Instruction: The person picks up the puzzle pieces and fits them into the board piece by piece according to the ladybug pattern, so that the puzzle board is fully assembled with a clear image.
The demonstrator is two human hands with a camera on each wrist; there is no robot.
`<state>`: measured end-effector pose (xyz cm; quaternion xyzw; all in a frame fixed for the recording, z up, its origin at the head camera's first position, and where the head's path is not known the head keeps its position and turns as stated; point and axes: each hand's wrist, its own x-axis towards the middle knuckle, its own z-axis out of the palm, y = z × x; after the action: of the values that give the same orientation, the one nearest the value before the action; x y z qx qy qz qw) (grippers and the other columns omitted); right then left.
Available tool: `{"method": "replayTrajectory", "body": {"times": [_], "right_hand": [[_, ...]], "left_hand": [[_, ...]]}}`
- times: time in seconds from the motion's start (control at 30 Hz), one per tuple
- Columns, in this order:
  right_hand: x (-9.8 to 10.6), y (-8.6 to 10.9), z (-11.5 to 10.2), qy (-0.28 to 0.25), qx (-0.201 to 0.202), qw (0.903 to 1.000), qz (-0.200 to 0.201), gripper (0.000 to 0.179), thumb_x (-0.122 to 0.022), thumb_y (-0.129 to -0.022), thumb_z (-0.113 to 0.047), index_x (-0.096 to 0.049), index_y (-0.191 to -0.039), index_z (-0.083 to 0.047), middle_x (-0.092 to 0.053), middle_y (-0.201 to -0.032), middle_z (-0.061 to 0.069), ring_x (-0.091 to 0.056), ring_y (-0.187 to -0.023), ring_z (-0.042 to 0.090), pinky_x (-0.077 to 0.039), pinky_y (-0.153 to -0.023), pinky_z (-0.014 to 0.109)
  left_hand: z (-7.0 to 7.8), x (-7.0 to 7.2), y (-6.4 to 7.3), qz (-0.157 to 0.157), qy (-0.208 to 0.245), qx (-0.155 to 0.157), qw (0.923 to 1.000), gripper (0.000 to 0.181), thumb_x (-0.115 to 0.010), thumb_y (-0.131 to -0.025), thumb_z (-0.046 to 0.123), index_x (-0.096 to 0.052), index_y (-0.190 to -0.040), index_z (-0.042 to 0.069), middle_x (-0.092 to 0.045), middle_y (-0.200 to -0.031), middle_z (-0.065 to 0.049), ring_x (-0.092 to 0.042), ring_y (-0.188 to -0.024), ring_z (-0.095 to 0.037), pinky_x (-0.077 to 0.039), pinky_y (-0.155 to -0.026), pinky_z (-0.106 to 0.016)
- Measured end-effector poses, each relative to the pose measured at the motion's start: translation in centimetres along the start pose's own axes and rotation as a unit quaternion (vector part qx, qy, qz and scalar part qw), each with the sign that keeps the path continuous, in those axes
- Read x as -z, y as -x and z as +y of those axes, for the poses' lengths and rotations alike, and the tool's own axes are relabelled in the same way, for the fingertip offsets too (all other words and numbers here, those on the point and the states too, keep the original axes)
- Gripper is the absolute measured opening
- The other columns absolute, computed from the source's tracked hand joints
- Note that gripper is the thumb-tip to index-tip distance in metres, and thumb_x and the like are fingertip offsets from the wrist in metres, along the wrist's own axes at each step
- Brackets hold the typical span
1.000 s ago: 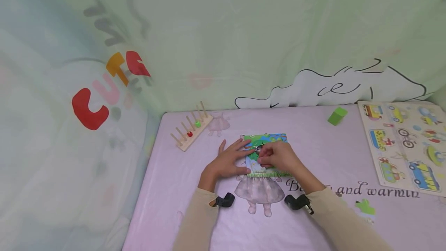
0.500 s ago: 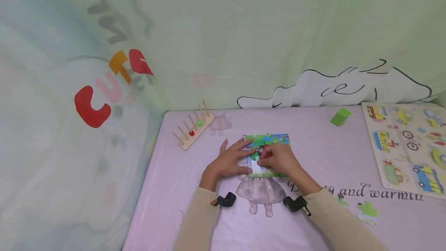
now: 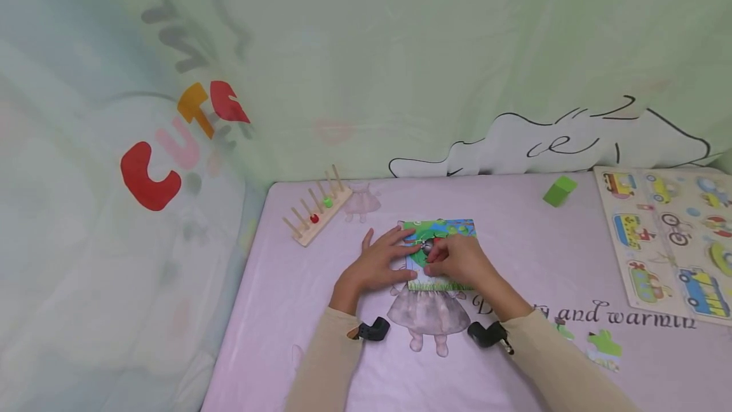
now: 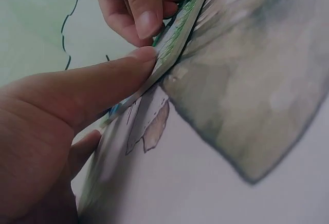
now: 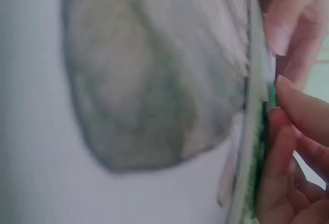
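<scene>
The puzzle [image 3: 437,285] lies on the table [image 3: 515,221], the left hand [image 3: 376,264] spread over its left side. The right hand [image 3: 459,260] has its fingers bent together over the middle; whether they pinch anything, I can't tell. Left beyond the puzzle: a rack [image 3: 323,216].

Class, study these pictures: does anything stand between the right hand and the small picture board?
Nothing visible does: the right hand is directly at the picture board. The left hand rests on its left side, not in between.
</scene>
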<state>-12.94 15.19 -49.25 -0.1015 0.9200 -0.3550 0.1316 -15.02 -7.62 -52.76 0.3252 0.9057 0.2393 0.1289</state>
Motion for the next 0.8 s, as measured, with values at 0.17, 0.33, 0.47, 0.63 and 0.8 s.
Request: {"method": "replayTrajectory", "body": {"times": [0.17, 0.33, 0.47, 0.63, 0.8], "right_hand": [[0.1, 0.6, 0.3, 0.016, 0.015, 0.9997, -0.014, 0.023, -0.09, -0.077, -0.02, -0.081, -0.097, -0.012, -0.075, -0.083, -0.004, -0.065, -0.077, 0.01, -0.053, -0.068, 0.03], [-0.1, 1.0, 0.4, 0.014, 0.007, 0.9998, -0.016, 0.028, -0.09, -0.075, -0.018, -0.082, -0.101, -0.011, -0.076, -0.089, -0.002, -0.064, -0.079, 0.01, -0.052, -0.066, 0.029], [-0.3, 1.3, 0.3, 0.012, 0.009, 0.9999, -0.008, 0.027, -0.091, -0.075, -0.018, -0.083, -0.1, -0.012, -0.078, -0.096, 0.003, -0.067, -0.084, 0.016, -0.052, -0.066, 0.03], [-0.3, 1.4, 0.2, 0.019, 0.015, 0.9997, -0.004, 0.025, -0.091, -0.075, -0.019, -0.084, -0.098, -0.013, -0.078, -0.101, 0.006, -0.069, -0.095, 0.025, -0.055, -0.073, 0.035], [-0.3, 1.2, 0.3, 0.033, 0.025, 0.9991, -0.003, 0.023, -0.091, -0.075, -0.02, -0.084, -0.095, -0.013, -0.078, -0.098, 0.005, -0.069, -0.094, 0.025, -0.056, -0.075, 0.037]], "left_hand": [[0.1, 0.0, 0.0, 0.01, -0.007, -0.001, 0.9999, 0.061, -0.068, -0.094, 0.052, -0.054, -0.149, 0.03, -0.031, -0.167, 0.009, -0.015, -0.16, -0.017, -0.003, -0.121, -0.069], [0.4, 0.1, 0.0, 0.02, -0.025, -0.005, 0.9995, 0.052, -0.072, -0.091, 0.051, -0.063, -0.14, 0.036, -0.036, -0.165, 0.008, -0.02, -0.159, -0.019, -0.009, -0.12, -0.071], [0.7, 0.3, -0.1, 0.029, -0.038, -0.009, 0.9988, 0.038, -0.077, -0.088, 0.05, -0.075, -0.123, 0.036, -0.043, -0.161, 0.008, -0.025, -0.157, -0.021, -0.013, -0.118, -0.073], [1.0, 0.4, -0.1, 0.028, -0.036, -0.001, 0.999, 0.038, -0.079, -0.083, 0.054, -0.078, -0.116, 0.036, -0.044, -0.161, 0.008, -0.025, -0.157, -0.02, -0.013, -0.118, -0.072], [1.1, 0.4, -0.2, 0.024, -0.039, 0.012, 0.9989, 0.038, -0.079, -0.081, 0.055, -0.079, -0.114, 0.035, -0.043, -0.161, 0.01, -0.024, -0.158, -0.019, -0.012, -0.12, -0.071]]}}
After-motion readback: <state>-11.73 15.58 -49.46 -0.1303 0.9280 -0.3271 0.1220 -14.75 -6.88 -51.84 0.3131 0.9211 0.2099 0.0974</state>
